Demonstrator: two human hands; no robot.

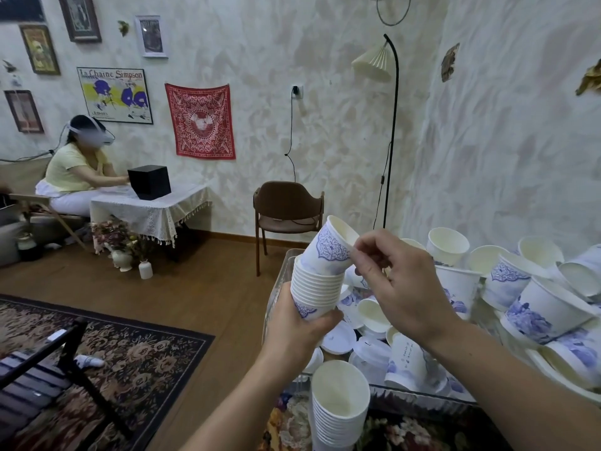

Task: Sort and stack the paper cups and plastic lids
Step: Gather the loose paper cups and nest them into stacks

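Note:
My left hand [294, 333] grips the bottom of a stack of white paper cups [313, 289] with blue patterns, held upright above the table's left end. My right hand [395, 281] pinches the rim of a single blue-patterned cup [331, 247] that sits tilted in the top of that stack. A second stack of plain white cups [338, 405] stands at the table's front edge, below my arms. Several white plastic lids [338, 338] lie flat on the table under my hands. Many loose cups and larger paper bowls [549, 312] are heaped to the right.
The heap lies on a clear glass table [419, 393]. A brown chair [287, 211] and a floor lamp [390, 135] stand behind it by the wall. Another person sits at a small cloth-covered table [149, 206] at far left. A dark stand [65, 359] is at lower left.

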